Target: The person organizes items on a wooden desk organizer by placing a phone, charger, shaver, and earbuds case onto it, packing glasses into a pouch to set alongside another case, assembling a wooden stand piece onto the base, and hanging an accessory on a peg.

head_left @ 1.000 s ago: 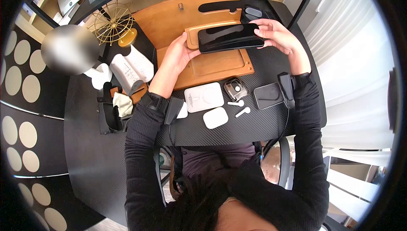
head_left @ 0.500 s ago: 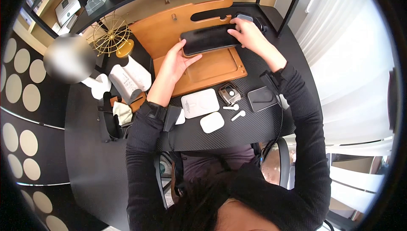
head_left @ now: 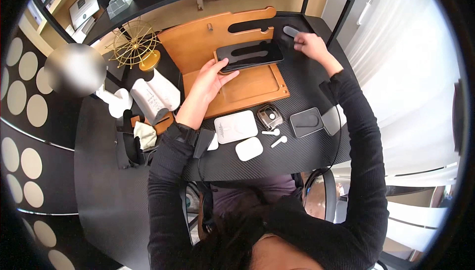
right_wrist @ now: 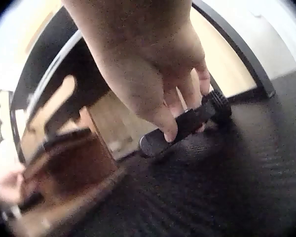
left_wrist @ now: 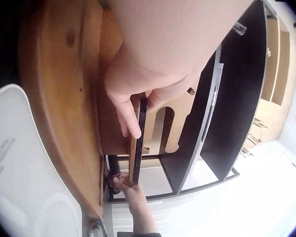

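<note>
Wooden stand (head_left: pixel 208 42) at frame centre carries the phone (head_left: pixel 249 55), left hand (head_left: pixel 210 79) pinching its edge. Right hand (head_left: pixel 309 46) grips a small dark object (head_left: pixel 290 31), not yet placed.

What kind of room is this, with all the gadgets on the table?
Probably a home office or study. A black desk holds a wooden docking stand with a phone, earbuds, and shelves sit behind.

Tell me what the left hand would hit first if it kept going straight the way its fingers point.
The left hand already touches the phone; straight on, past the phone, it would probably meet the wooden stand's upright back, though depth is unclear.
</note>
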The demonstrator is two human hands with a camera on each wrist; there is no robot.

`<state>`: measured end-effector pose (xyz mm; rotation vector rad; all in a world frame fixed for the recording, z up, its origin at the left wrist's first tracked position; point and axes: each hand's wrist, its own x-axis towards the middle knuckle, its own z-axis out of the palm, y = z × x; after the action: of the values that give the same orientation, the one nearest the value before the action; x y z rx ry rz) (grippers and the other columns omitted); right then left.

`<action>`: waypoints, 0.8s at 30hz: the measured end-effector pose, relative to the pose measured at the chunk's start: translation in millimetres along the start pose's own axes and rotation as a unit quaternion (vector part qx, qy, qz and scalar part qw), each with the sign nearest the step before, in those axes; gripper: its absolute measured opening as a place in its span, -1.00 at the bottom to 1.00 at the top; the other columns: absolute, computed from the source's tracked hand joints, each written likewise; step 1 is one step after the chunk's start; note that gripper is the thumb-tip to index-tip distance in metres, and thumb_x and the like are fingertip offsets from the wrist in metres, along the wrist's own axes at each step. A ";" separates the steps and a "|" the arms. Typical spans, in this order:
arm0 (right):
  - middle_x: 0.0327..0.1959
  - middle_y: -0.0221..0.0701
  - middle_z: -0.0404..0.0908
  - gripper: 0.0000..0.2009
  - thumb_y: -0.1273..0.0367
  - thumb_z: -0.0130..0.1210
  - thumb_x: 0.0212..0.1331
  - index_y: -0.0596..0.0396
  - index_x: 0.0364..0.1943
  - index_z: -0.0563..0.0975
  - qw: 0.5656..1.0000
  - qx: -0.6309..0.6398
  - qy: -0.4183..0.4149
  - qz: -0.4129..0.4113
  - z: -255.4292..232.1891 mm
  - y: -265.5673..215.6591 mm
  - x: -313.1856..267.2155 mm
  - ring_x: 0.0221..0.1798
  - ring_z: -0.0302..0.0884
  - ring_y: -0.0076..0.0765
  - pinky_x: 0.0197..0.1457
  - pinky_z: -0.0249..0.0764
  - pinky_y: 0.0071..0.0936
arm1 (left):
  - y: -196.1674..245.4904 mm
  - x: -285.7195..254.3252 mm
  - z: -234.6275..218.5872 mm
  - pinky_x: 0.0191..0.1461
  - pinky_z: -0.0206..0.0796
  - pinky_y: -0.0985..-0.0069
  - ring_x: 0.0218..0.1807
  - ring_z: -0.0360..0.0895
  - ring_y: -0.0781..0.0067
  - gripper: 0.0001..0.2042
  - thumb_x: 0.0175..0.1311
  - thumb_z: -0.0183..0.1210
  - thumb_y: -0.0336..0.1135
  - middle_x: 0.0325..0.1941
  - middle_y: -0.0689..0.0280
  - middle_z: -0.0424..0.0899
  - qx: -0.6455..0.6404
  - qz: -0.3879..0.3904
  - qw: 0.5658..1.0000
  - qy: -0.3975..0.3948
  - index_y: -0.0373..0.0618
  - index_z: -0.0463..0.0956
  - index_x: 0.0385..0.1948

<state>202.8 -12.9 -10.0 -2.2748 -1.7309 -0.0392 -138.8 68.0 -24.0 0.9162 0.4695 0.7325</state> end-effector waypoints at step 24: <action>-0.05 -0.39 0.53 -0.65 0.61 -0.06 0.12 0.20 0.04 0.43 0.864 0.456 -0.052 -0.208 -0.5 -22.0 -28.6 0.02 0.44 -0.54 0.12 0.38 -0.54 | 18.2 -11.1 8.7 0.24 0.05 0.29 0.11 0.31 0.43 -0.52 0.11 0.17 -0.25 -0.01 0.35 0.39 0.158 0.132 0.965 0.162 -0.08 0.28 0.09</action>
<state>174.0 -34.6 -10.4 -1.2199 -1.7216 0.6771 -147.2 62.3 -3.4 1.1782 0.7784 1.0800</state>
